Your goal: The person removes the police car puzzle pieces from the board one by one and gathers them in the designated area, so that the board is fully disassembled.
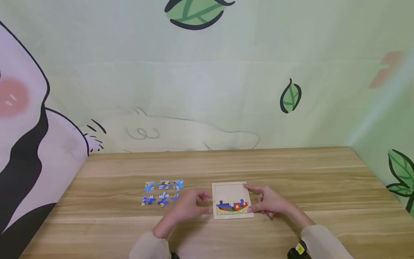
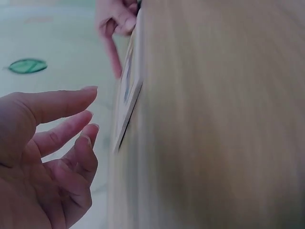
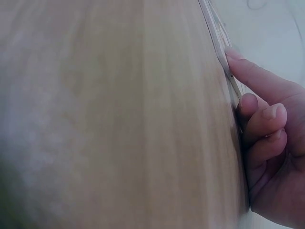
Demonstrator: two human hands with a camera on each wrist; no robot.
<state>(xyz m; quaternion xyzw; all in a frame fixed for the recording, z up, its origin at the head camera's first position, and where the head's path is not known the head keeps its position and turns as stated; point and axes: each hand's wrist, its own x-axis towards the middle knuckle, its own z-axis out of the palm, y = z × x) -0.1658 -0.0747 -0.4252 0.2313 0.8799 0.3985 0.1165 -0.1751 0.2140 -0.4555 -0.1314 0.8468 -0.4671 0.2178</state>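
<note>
A light wooden puzzle tray [image 1: 232, 217] lies on the table, with joined puzzle pieces [image 1: 233, 206] along its near part showing red wheels, blue and a yellow strip. The rest of the tray's inside is bare wood. My right hand [image 1: 270, 201] touches the tray's right side, the straight forefinger at the far corner and the thumb lower down. Its other fingers are bent by the edge, as the right wrist view shows. Beside the left edge, my left hand [image 1: 191, 203] holds nothing; thumb and fingers are spread, and in the left wrist view they are apart from the tray [image 2: 136, 90].
Several loose blue puzzle pieces [image 1: 163, 200] lie in two rows left of the tray, the nearest partly behind the left hand. The wood-grain table [image 1: 291, 169] meets a pale green wall [image 1: 210, 90] with painted leaves at the back. A painted animal figure covers the left side.
</note>
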